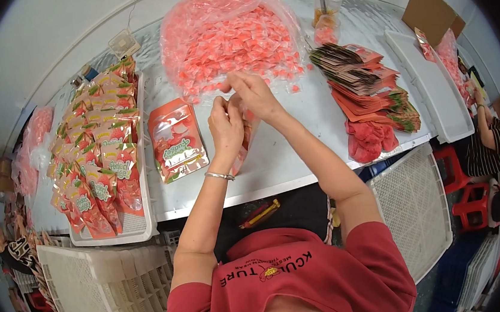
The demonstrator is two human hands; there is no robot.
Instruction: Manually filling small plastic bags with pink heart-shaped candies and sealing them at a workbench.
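A person in a red shirt holds a pouch (246,133) upright over the middle of the worktop (298,151), the left hand (225,125) closed on its top edge and the right hand (253,95) pinching at its mouth beside it. Just behind the hands lies a large clear bag of pink sweets (229,37); a filled pouch (176,140) lies flat to the left, and beyond it a white tray (142,226) stacked with more filled pouches. To the right, empty pouches (366,84) fan out above a red cloth (370,138); a second white tray (430,90) sits at the far edge. The held pouch is mostly hidden by the hands and wrist, so its contents cannot be made out. Another person's arm (488,127) is cut off at the right rim.
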